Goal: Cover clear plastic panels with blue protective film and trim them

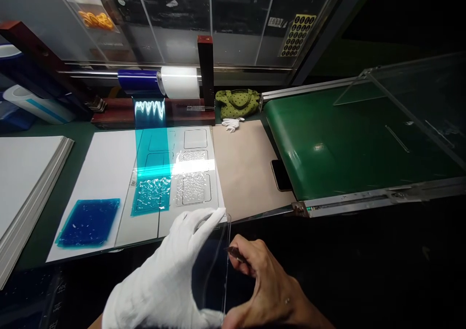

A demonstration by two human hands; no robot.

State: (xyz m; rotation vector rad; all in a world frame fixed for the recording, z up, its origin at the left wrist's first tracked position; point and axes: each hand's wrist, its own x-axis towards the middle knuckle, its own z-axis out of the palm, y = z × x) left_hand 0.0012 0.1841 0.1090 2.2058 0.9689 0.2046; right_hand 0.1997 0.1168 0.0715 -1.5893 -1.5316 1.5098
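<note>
My left hand, in a white glove, grips a clear thin panel by its edges, fingers at the top and thumb near the bottom. The panel is tilted up in front of the table's edge, its surface hard to see against the dark. At its right side is my bare right hand, closed around a small dark pointed tool. The tool's tip is close to the panel's edge; whether it touches, I cannot tell. My right thumb is by the panel's lower corner, partly cut off by the frame.
Teal film hangs from a blue roll beside a white roll. Stacked blue film pieces lie at left near a white sheet stack. A phone lies by the green conveyor belt.
</note>
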